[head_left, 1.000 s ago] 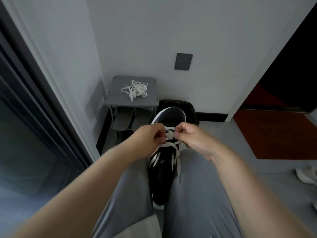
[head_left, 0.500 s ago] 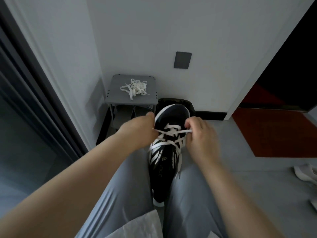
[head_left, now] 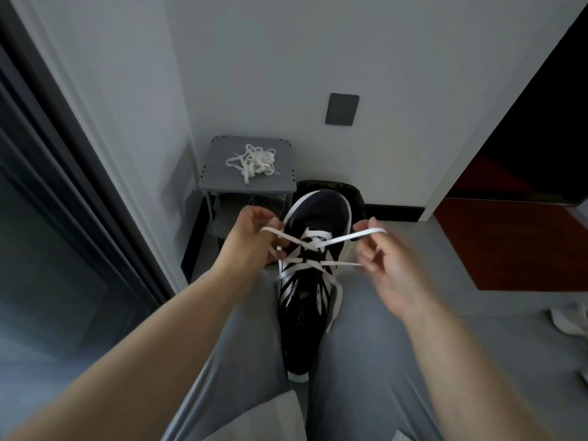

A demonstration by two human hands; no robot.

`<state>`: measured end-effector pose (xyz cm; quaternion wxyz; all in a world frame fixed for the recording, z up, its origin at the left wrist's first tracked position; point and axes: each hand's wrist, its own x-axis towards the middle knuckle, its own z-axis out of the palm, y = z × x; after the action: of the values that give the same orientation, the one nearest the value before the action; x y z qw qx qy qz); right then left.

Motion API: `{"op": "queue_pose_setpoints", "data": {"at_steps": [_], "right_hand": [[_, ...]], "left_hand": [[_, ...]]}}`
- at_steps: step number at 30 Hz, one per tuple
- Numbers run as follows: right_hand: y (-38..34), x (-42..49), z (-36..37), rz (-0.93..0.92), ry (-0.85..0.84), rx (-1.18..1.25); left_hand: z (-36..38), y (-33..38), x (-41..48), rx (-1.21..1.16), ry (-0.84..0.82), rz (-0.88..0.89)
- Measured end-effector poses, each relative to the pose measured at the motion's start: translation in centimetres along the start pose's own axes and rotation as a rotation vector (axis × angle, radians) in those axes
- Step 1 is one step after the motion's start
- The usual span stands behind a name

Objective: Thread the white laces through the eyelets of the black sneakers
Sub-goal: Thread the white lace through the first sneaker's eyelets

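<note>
Step in hand, judged from the layout: tensioning of a lace crossing near the toe end of the eyelet rows. Next move, as a judgement: feeding of each free end through the following eyelet pair, with even tension on both sides and no twist in the flat tape.

Nearest the camera: grey trouser-clad thighs (head_left: 366, 370), with the black low-top sneaker with white side stripes (head_left: 304, 316) wedged upright-lengthwise between them, heel toward the body, toe pointing away. Sneaker positioned centrally, between both forearms.

Further out: flat white fabric lace (head_left: 313, 241) crossed over the tongue in several diagonals, both ends drawn outward and slightly upward. Left hand (head_left: 246, 246) placed just beside the sneaker's left edge, fingers closed in a pinch on the left lace end. Right hand (head_left: 391, 265) placed just beside the right edge, thumb and forefinger pinched on the right lace end, remaining fingers loosely curled; image blurred here, so finer grip detail not determinable. Hands apart, sneaker toe between them.

Beyond the toe: dark round bin (head_left: 356, 194) against the wall base. At far left: small grey square-topped shoe rack (head_left: 219, 173), carrying a loose tangled bundle of white lace (head_left: 253, 163) near the centre of its top, well apart from both hands, presumably for the second sneaker.
</note>
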<state>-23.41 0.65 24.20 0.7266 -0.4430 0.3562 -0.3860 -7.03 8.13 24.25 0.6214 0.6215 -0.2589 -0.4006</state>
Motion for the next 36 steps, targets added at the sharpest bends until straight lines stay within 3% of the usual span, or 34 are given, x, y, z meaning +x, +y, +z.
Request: {"op": "queue_pose_setpoints", "data": {"at_steps": [2, 3, 5, 7, 9, 11, 12, 14, 16, 17, 18, 19, 20, 21, 23, 24, 27, 31, 36], "right_hand": [[0.0, -0.5, 0.3, 0.103, -0.173, 0.105], [-0.2, -0.5, 0.3, 0.099, -0.176, 0.025], [-0.9, -0.2, -0.5, -0.092, -0.023, -0.385], [-1.8, 0.2, -2.2, -0.393, 0.266, -0.958], [-1.9, 0.3, -3.3, -0.514, 0.342, -1.166], [-1.6, 0.0, -2.5, -0.399, 0.210, -0.893], [-1.4, -0.4, -1.8, -0.289, 0.084, -0.629], [-1.9, -0.2, -1.1, -0.108, -0.031, -0.178], [-3.2, -0.4, -1.9, -0.089, 0.059, -0.116], [-3.7, -0.5, -3.1, -0.151, 0.133, -0.168], [-4.0, -0.6, -4.6, -0.265, 0.222, -0.371], [-4.1, -0.4, -5.8, -0.390, 0.299, -0.661], [-4.1, -0.2, -6.5, -0.489, 0.349, -0.922], [-3.8, -0.1, -6.8, -0.550, 0.335, -1.072], [-2.6, -0.1, -5.7, -0.664, 0.212, -1.191], [-1.6, 0.0, -4.8, -0.730, 0.119, -1.232], [0.9, 0.0, -2.3, -0.777, -0.041, -1.225], [2.8, 1.1, -1.1, -0.697, 0.061, -1.423], [3.1, 1.8, -0.4, -0.549, -0.043, -1.482]], "left_hand": [[-1.2, 0.1, 0.5, 0.290, -0.086, 0.043], [-2.3, 0.4, 0.9, 0.586, -0.125, 0.154], [-4.3, 1.5, 1.2, 1.156, -0.177, 0.361], [-5.8, 2.7, 1.2, 1.376, -0.221, 0.333], [-6.4, 3.1, 1.7, 1.394, -0.229, 0.305], [-6.3, 3.5, 1.8, 1.308, -0.152, 0.316], [-6.2, 3.6, 1.7, 1.126, -0.115, 0.268], [-5.7, 3.5, 1.1, 0.433, -0.134, 0.030], [-5.6, 3.5, 0.5, -0.175, -0.171, -0.173], [-5.8, 3.4, 0.3, -0.318, -0.154, -0.217], [-6.1, 3.4, 0.3, -0.398, -0.126, -0.242], [-6.6, 3.7, 0.2, -0.350, -0.081, -0.225], [-7.2, 3.9, 0.1, -0.120, -0.022, -0.132], [-8.0, 3.8, 0.3, 0.283, 0.013, 0.032], [-9.2, 3.5, 0.6, 1.019, 0.029, 0.325], [-9.5, 3.2, 0.8, 1.171, -0.007, 0.395], [-8.8, 2.0, 0.9, 1.160, -0.142, 0.449], [-5.9, 0.6, 0.4, 1.078, -0.152, 0.645], [-1.6, -0.9, 1.0, 1.394, -0.110, 0.415]]}}
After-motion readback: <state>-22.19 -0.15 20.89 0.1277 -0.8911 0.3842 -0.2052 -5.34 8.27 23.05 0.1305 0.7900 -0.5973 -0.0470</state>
